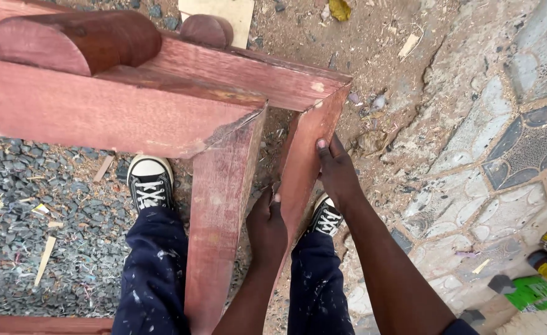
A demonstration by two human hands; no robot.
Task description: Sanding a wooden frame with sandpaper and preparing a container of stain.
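Reddish wooden frame (pixel 224 186) over gravel (pixel 69 236) and sawdust | cracked patterned paving (pixel 502 155) at right | left hand (pixel 266 226) grips the leg (pixel 301 167) | right hand (pixel 337 174) presses flat on it, fingers extended

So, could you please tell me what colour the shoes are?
The shoes are black with white toe caps and laces, seen in the head view.

I see a reddish wood frame (pixel 224 205), matt, sawn faces faintly rough, chipped at its corner joint. Under the frame: coarse grey gravel (pixel 69 248) with pale wood shavings. Right of the frame: dusty, cracked stone paving (pixel 502 155). Canvas sneakers (pixel 150 183), rubber toecaps; paint-flecked dark cloth trousers (pixel 155 279).
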